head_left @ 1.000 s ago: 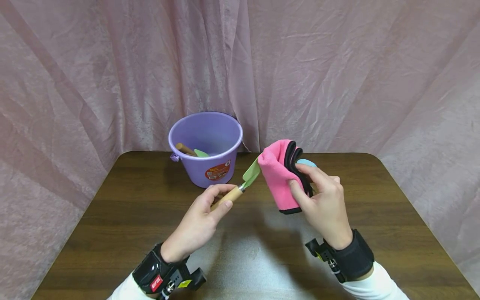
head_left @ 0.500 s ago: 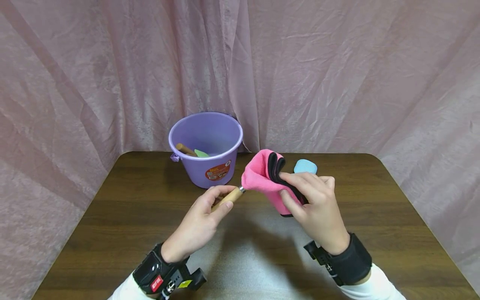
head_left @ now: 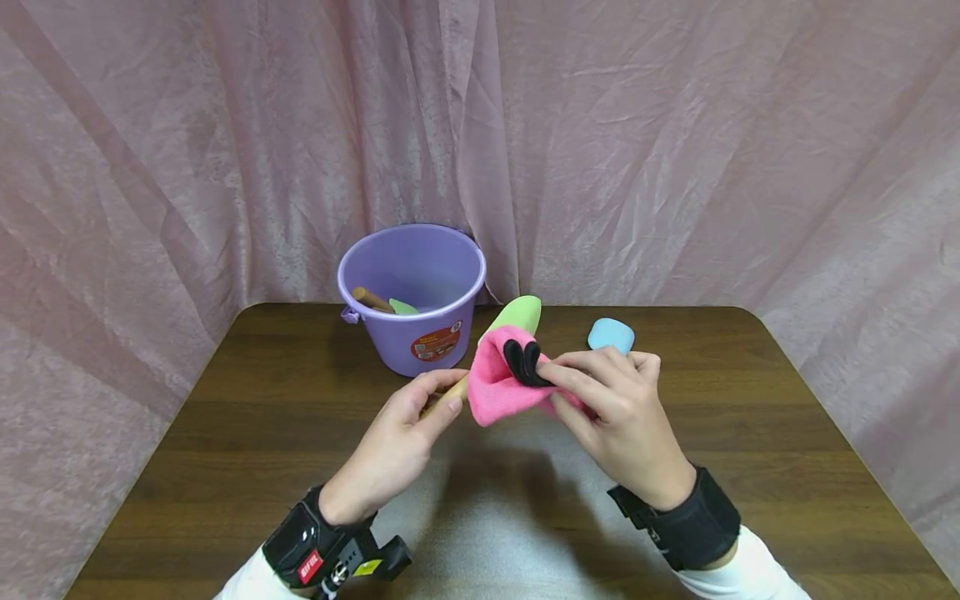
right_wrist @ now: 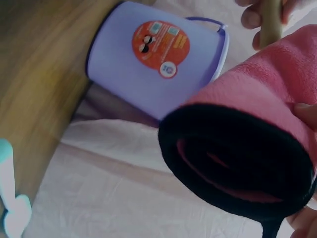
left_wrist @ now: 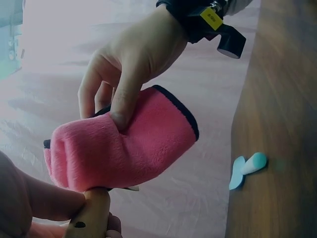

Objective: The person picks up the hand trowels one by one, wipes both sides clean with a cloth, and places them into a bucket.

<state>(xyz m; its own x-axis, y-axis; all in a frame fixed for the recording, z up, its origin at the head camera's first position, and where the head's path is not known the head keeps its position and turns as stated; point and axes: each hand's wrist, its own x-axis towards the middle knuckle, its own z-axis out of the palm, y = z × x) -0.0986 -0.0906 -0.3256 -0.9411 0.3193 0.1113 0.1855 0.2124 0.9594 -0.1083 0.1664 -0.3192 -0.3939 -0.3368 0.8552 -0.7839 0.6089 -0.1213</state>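
Note:
My left hand [head_left: 393, 446] grips a small hand trowel by its wooden handle [left_wrist: 91, 215]. The trowel's light green blade [head_left: 522, 312] points up and away, showing past the far side of a pink cloth [head_left: 491, 396]. My right hand [head_left: 626, 421] pinches this folded, black-edged cloth between thumb and fingers. The cloth lies against the trowel where handle meets blade and hides that part. In the right wrist view, the cloth's black-trimmed end [right_wrist: 233, 111] looks rolled in layers. Both hands are above the table, close together.
A purple bucket [head_left: 390, 346] stands at the back, left of centre. Inside it lie a wooden handle [head_left: 371, 298] and a green blade [head_left: 403, 307]. Behind my right hand is a light blue rounded object [head_left: 611, 333] with a short handle [left_wrist: 253, 163]. A pink curtain [head_left: 637, 150] hangs behind.
My right hand has moved left and slightly nearer with the cloth, down along the trowel from the blade towards the handle. The blade's tip and the blue object have come into sight. My left hand has barely moved.

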